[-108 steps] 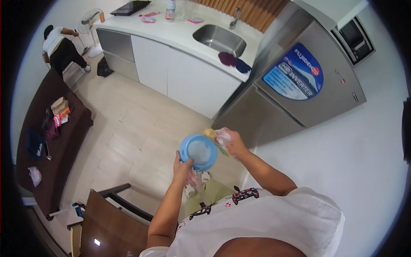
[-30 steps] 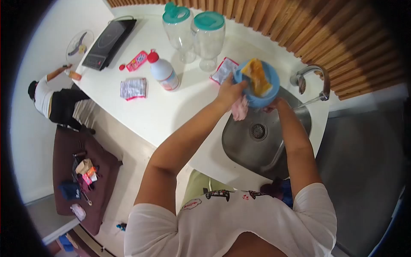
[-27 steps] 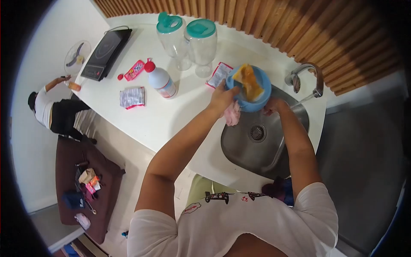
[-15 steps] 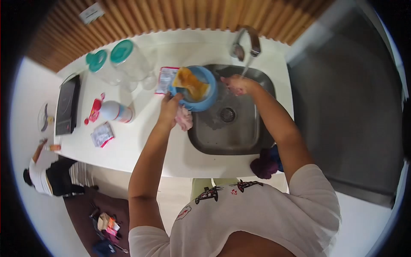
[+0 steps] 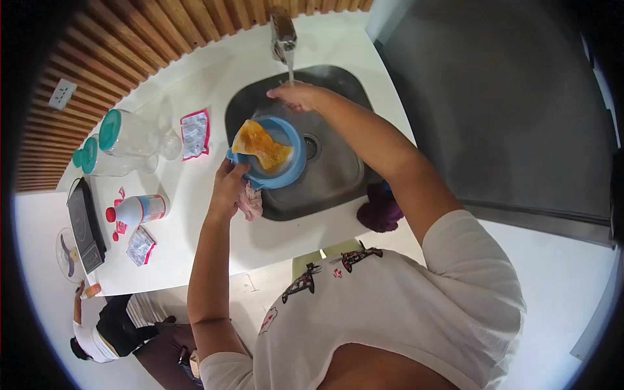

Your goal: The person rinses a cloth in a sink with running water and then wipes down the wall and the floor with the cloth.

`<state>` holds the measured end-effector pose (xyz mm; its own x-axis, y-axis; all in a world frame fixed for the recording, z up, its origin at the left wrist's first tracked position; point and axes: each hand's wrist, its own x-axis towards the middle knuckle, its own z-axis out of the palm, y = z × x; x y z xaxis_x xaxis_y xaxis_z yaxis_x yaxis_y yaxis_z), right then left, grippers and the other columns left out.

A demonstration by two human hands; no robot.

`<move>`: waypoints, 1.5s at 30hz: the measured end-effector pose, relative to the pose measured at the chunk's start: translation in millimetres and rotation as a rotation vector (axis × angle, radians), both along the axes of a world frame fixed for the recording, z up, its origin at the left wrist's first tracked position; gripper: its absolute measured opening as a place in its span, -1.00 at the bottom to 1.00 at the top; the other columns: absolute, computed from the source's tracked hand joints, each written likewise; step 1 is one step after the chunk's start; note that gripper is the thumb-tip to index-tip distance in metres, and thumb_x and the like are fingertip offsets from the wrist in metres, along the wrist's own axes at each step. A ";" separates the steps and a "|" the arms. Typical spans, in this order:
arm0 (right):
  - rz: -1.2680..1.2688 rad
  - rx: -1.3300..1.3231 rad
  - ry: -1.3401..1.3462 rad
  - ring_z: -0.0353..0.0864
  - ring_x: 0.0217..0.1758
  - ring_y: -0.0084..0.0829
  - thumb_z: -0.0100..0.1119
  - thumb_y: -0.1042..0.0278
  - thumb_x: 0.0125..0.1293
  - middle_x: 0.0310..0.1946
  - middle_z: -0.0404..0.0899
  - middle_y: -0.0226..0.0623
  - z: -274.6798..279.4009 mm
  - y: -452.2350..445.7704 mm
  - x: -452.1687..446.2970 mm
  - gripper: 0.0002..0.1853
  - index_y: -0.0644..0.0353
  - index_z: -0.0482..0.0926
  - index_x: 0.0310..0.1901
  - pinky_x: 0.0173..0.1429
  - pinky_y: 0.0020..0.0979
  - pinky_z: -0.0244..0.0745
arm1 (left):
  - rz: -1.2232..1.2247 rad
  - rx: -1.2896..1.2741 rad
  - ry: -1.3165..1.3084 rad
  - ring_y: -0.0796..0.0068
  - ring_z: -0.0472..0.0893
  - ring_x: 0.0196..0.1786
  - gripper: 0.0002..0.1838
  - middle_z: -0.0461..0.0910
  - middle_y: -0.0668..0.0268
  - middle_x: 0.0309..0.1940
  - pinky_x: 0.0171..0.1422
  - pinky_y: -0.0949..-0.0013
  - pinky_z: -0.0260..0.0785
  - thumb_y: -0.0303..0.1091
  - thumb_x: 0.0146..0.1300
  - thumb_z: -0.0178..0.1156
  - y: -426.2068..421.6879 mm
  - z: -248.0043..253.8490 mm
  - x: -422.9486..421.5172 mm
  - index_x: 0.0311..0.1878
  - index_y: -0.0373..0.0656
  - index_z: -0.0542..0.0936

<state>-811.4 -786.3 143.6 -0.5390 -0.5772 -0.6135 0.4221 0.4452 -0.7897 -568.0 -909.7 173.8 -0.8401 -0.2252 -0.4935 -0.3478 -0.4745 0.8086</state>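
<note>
My left hand is closed on the edge of a light blue plastic bowl, held over the left part of the sink. A yellow-orange cloth lies crumpled inside the bowl. Just below that hand, a pale pink cloth hangs at the sink's rim; whether my fingers hold it too is hidden. My right hand is under the stream from the faucet, with its fingers stretched to the left and nothing seen in them. Beneath both hands is the steel sink.
Left on the counter are glass jars with green lids, a white bottle, two foil packets and an induction cooktop. A dark purple cloth lies at the sink's front right. Another person is at far left.
The view has swung, so the counter and sink sit further left in it. My left hand still holds the blue bowl, now more over the sink. My right hand stays by the water stream.
</note>
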 end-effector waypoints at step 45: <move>-0.227 -0.470 0.202 0.54 -0.42 -0.40 0.13 0.38 0.12 -0.45 0.58 -0.21 11.1 -1.0 31.7 -0.85 0.24 0.58 -0.31 -0.39 -0.40 0.47 | -0.648 0.041 0.117 0.51 0.51 -0.40 -0.75 0.49 0.32 -0.36 -0.40 0.52 0.39 -0.22 0.28 -0.03 -24.1 -243.8 -232.7 -0.15 -0.23 0.41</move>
